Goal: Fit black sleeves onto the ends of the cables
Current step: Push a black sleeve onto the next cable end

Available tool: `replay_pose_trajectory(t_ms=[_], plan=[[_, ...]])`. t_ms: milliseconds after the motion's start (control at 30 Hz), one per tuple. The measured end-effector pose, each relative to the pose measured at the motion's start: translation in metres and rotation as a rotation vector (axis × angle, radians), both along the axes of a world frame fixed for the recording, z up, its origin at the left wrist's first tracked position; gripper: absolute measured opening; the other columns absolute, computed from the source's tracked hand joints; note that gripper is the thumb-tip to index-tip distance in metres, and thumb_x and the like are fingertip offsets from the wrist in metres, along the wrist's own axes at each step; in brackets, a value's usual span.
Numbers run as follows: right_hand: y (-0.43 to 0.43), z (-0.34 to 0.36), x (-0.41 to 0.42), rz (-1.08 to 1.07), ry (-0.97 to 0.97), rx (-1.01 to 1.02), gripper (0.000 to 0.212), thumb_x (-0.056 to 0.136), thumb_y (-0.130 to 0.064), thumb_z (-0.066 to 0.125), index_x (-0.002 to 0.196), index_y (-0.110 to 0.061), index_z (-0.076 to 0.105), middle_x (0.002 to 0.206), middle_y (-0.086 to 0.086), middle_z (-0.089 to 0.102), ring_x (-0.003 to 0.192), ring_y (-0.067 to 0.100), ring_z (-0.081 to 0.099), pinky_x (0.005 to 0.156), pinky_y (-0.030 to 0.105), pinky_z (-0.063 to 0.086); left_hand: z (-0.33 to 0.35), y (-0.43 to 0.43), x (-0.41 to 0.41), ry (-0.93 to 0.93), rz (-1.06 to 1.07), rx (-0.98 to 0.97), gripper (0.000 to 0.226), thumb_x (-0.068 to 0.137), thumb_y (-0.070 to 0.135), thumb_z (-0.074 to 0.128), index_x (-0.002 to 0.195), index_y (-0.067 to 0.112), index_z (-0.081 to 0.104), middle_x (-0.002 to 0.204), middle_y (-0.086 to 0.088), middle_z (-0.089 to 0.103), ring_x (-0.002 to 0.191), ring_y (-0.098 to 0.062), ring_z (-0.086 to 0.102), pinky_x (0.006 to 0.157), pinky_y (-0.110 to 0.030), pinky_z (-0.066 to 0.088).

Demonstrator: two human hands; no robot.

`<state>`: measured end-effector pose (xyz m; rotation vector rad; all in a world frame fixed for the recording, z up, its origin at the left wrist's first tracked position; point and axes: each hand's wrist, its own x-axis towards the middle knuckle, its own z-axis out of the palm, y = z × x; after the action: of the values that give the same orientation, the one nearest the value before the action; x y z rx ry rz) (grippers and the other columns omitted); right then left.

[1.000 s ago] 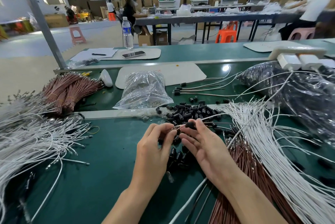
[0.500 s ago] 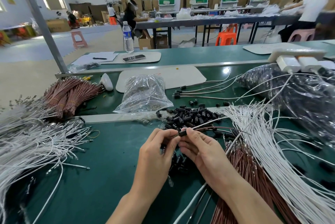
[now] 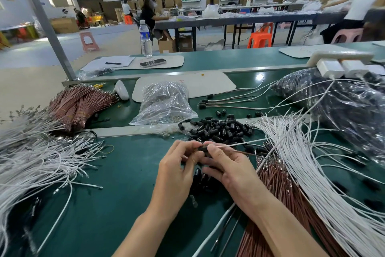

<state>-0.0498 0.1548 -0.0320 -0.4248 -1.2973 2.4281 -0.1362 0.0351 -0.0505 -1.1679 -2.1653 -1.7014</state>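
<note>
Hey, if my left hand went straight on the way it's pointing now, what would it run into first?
Past the sleeve it pinches, the left hand would probably meet the sleeve pile first; depth is unclear.

Small black sleeve point(image 3: 203, 148) at the tip of a thin white cable point(image 3: 239, 143), loose black sleeves point(image 3: 220, 129) heaped just behind.

A clear plastic water bottle with a blue label point(image 3: 145, 40) stands at the far edge of the green table point(image 3: 129, 173). Beside it, a dark flat phone point(image 3: 153, 62) lies on a white rounded mat point(image 3: 176, 62). White paper sheets point(image 3: 125, 60) to the left carry a black pen point(image 3: 113, 63). A clear plastic bag of small metal parts point(image 3: 164, 104) sits mid-table. A white power strip with plugs point(image 3: 337, 58) lies near the far right edge.
</note>
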Motion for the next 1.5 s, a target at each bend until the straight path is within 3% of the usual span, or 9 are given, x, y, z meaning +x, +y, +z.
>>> replay_pose_trajectory(t_ms=[200, 300, 400, 500, 600, 767, 933, 1200, 1500], plan=[[0.002, -0.001, 0.0, -0.136, -0.008, 0.028, 0.023, 0.074, -0.02, 0.078, 0.096, -0.015, 0.082, 0.096, 0.013, 0.078, 0.091, 0.02, 0.076, 0.073, 0.021, 0.059, -0.002, -0.001, 0.0, -0.13, -0.026, -0.058, 0.009, 0.099, 0.035, 0.061, 0.109, 0.036, 0.062, 0.1, 0.021, 0.07, 0.094, -0.004, 0.065, 0.076, -0.01, 0.045], [-0.001, 0.0, 0.0, -0.091, 0.009, 0.071, 0.021, 0.076, -0.021, 0.078, 0.096, -0.016, 0.082, 0.1, 0.014, 0.078, 0.097, 0.023, 0.076, 0.077, 0.023, 0.059, -0.001, -0.001, 0.004, -0.103, -0.056, -0.123, 0.02, 0.098, 0.056, 0.053, 0.108, 0.04, 0.059, 0.099, 0.021, 0.07, 0.094, -0.004, 0.066, 0.075, -0.013, 0.048], [-0.002, 0.0, 0.002, -0.047, 0.014, 0.091, 0.024, 0.078, -0.027, 0.076, 0.098, -0.016, 0.081, 0.102, 0.014, 0.078, 0.099, 0.025, 0.075, 0.079, 0.025, 0.06, -0.001, -0.003, 0.005, -0.063, 0.025, -0.182, 0.034, 0.092, 0.071, 0.046, 0.105, 0.041, 0.056, 0.095, 0.019, 0.07, 0.094, -0.005, 0.065, 0.08, -0.03, 0.054], [-0.002, 0.0, 0.002, -0.039, 0.006, 0.107, 0.023, 0.081, -0.029, 0.073, 0.098, -0.016, 0.081, 0.103, 0.013, 0.078, 0.099, 0.026, 0.075, 0.077, 0.024, 0.06, -0.001, -0.003, 0.005, -0.002, 0.156, -0.246, 0.039, 0.09, 0.079, 0.037, 0.1, 0.043, 0.048, 0.086, 0.021, 0.064, 0.089, -0.006, 0.059, 0.076, -0.03, 0.047], [-0.003, 0.0, 0.001, -0.037, 0.018, 0.106, 0.021, 0.081, -0.027, 0.072, 0.096, -0.016, 0.081, 0.104, 0.013, 0.078, 0.1, 0.025, 0.075, 0.077, 0.023, 0.06, 0.0, -0.001, 0.006, 0.024, 0.207, -0.306, 0.045, 0.091, 0.078, 0.028, 0.096, 0.037, 0.045, 0.078, 0.019, 0.059, 0.083, -0.01, 0.054, 0.07, -0.031, 0.041], [-0.003, -0.002, 0.001, 0.002, 0.047, 0.105, 0.024, 0.083, -0.027, 0.069, 0.098, -0.012, 0.079, 0.106, 0.013, 0.078, 0.102, 0.025, 0.075, 0.079, 0.024, 0.059, 0.0, 0.0, 0.006, 0.0, 0.193, -0.328, 0.053, 0.092, 0.074, 0.021, 0.086, 0.029, 0.046, 0.078, 0.013, 0.058, 0.084, -0.013, 0.05, 0.075, -0.036, 0.042], [-0.001, -0.003, 0.002, 0.057, 0.083, 0.081, 0.032, 0.087, -0.026, 0.065, 0.106, -0.002, 0.07, 0.106, 0.015, 0.077, 0.103, 0.026, 0.074, 0.081, 0.024, 0.059, 0.0, -0.001, 0.007, 0.005, 0.205, -0.312, 0.066, 0.087, 0.084, 0.009, 0.077, 0.028, 0.041, 0.069, 0.011, 0.053, 0.081, -0.01, 0.046, 0.072, -0.034, 0.038], [-0.002, -0.001, 0.003, 0.053, 0.076, 0.082, 0.034, 0.087, -0.026, 0.063, 0.105, 0.003, 0.066, 0.103, 0.018, 0.077, 0.101, 0.028, 0.075, 0.081, 0.026, 0.06, 0.0, -0.001, 0.008, 0.035, 0.192, -0.37, 0.055, 0.094, 0.071, 0.017, 0.075, 0.024, 0.038, 0.063, 0.008, 0.05, 0.08, -0.02, 0.047, 0.071, -0.038, 0.039], [-0.007, -0.005, -0.001, -0.088, 0.06, 0.138, 0.026, 0.085, -0.023, 0.065, 0.101, -0.004, 0.071, 0.097, 0.015, 0.078, 0.094, 0.026, 0.076, 0.076, 0.025, 0.06, 0.0, 0.002, 0.008, 0.101, 0.257, -0.4, 0.052, 0.095, 0.068, 0.015, 0.079, 0.025, 0.039, 0.065, 0.008, 0.057, 0.072, -0.002, 0.043, 0.07, -0.028, 0.027]])
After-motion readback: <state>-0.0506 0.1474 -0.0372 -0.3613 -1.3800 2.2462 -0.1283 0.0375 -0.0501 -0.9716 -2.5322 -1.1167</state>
